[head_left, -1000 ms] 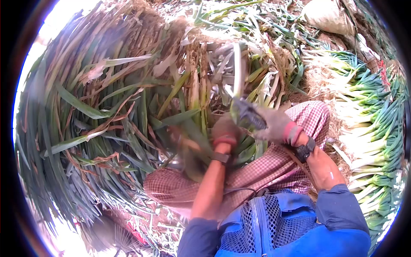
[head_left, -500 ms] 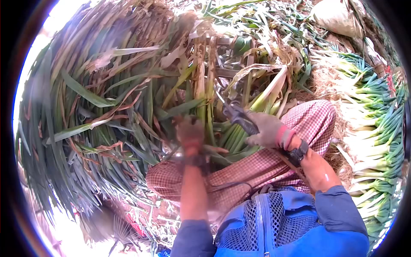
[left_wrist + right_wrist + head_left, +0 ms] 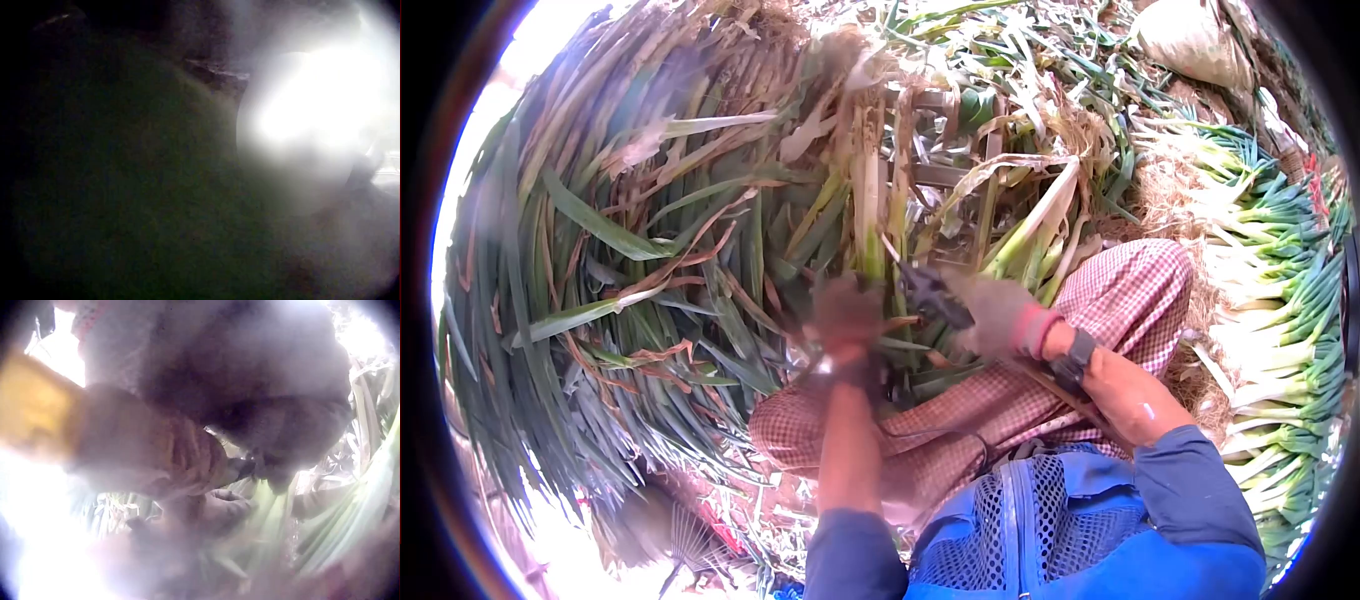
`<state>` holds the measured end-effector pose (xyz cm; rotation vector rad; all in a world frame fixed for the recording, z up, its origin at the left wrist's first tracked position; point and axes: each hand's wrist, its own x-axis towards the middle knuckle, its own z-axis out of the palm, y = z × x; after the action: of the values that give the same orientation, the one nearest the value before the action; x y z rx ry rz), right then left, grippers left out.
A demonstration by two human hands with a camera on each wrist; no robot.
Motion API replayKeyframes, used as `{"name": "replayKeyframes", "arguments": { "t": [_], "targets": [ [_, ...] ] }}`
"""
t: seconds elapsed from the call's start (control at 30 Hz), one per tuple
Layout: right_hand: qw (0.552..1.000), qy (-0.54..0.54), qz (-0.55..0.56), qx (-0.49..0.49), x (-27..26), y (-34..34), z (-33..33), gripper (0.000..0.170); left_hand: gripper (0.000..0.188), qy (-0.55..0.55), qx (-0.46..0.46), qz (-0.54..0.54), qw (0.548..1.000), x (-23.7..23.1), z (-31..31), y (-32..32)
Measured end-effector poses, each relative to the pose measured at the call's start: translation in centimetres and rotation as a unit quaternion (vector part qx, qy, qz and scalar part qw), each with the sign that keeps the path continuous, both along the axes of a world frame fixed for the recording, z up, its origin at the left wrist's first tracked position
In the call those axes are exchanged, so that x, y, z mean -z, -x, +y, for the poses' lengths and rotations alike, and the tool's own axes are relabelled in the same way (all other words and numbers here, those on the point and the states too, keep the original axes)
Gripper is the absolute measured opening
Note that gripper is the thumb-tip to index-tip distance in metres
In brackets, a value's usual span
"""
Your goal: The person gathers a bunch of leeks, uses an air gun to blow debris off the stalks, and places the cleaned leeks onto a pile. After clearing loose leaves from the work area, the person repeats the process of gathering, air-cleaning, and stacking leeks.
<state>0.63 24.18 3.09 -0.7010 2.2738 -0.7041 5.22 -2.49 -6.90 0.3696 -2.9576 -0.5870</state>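
In the head view my gloved left hand point(image 3: 847, 312), blurred, is at the near edge of a big leafy pile of long green onions point(image 3: 630, 240). Its fingers grip the lower part of a pale green onion stalk point(image 3: 867, 205) that points away from me. My gloved right hand point(image 3: 998, 315) holds a black air gun point(image 3: 932, 293), its thin nozzle aimed up and left near that stalk. The right wrist view shows the right glove point(image 3: 187, 453) wrapped around the tool, with green stalks point(image 3: 265, 515) below. Blurred dark green fills much of the left wrist view.
A slatted frame point(image 3: 940, 175) stands ahead, draped with dry leaves. Onions with bright stems point(image 3: 1250, 300) line the right side. Checkered trouser legs point(image 3: 1120, 290) fold close around the hands. A pale sack point(image 3: 1190, 40) sits at the far right. Leaf scraps point(image 3: 990, 50) cover the ground beyond.
A white-stemmed onion upright at the nozzle a second ago is gone from there. My left hand moved left to the pile; the right hand with the air gun has since shifted left towards it.
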Motion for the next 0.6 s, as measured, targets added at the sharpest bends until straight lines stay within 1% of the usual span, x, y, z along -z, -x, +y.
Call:
{"name": "replayKeyframes", "arguments": {
  "t": [0.03, 0.07, 0.1, 0.13, 0.17, 0.23, 0.27, 0.33, 0.37, 0.43, 0.47, 0.5, 0.53, 0.57, 0.6],
  "targets": [
    [0.999, -0.014, 0.005, 0.036, -0.2, 0.9, -0.8, 0.083, 0.036, 0.021, 0.042, -0.012, 0.999, -0.9, 0.5, 0.1],
    [0.999, -0.014, 0.004, 0.036, 0.2, 2.0, -1.5, 0.083, 0.038, 0.040, 0.085, -0.023, 0.995, -1.9, 1.1, 0.3],
    [0.998, -0.018, 0.013, 0.057, 0.8, 3.7, -2.2, 0.080, 0.039, 0.007, -0.006, -0.060, 0.998, -1.1, 1.4, 1.1],
    [0.996, -0.023, 0.022, 0.079, 1.0, 5.2, -2.9, 0.077, 0.039, -0.027, -0.098, -0.096, 0.990, -0.8, 1.8, 1.7],
    [0.996, -0.023, 0.021, 0.079, 1.2, 6.7, -3.5, 0.077, 0.039, -0.027, -0.098, -0.097, 0.990, -0.6, 2.0, 1.8],
    [0.995, -0.080, 0.022, 0.061, 1.4, 9.5, -4.6, 0.073, 0.042, -0.006, -0.108, -0.098, 0.989, -0.5, 2.3, 2.1],
    [0.995, -0.080, 0.022, 0.060, 1.6, 10.4, -5.1, 0.073, 0.042, -0.006, -0.109, -0.098, 0.989, -0.5, 2.4, 2.2],
    [0.986, -0.081, 0.106, 0.096, 3.1, 12.2, -6.0, 0.064, 0.042, 0.072, -0.070, -0.113, 0.988, 0.0, 2.4, 2.5],
    [0.985, -0.069, 0.121, 0.104, 3.8, 13.3, -6.4, 0.062, 0.042, 0.071, -0.070, -0.113, 0.989, 0.4, 2.4, 2.8],
    [0.988, -0.074, 0.100, 0.093, 3.6, 15.2, -6.9, 0.064, 0.047, 0.121, -0.061, -0.099, 0.986, 1.3, 2.2, 3.3],
    [0.990, -0.077, 0.080, 0.082, 3.5, 15.7, -7.0, 0.067, 0.047, 0.121, -0.060, -0.099, 0.986, 1.7, 2.1, 3.4],
    [0.991, -0.091, 0.053, 0.079, 3.2, 15.8, -6.9, 0.075, 0.045, 0.120, -0.055, -0.079, 0.988, 1.5, 2.1, 3.5],
    [0.991, -0.091, 0.054, 0.080, 3.8, 15.7, -6.7, 0.075, 0.044, 0.118, -0.050, -0.059, 0.990, 1.2, 2.0, 3.7],
    [0.991, -0.070, 0.077, 0.081, 4.5, 15.3, -6.4, 0.075, 0.044, 0.118, -0.050, -0.057, 0.990, 1.0, 1.9, 4.0],
    [0.991, -0.049, 0.099, 0.081, 5.2, 14.7, -6.2, 0.075, 0.042, 0.052, -0.073, -0.105, 0.990, 0.5, 1.9, 4.4]
  ]
}}
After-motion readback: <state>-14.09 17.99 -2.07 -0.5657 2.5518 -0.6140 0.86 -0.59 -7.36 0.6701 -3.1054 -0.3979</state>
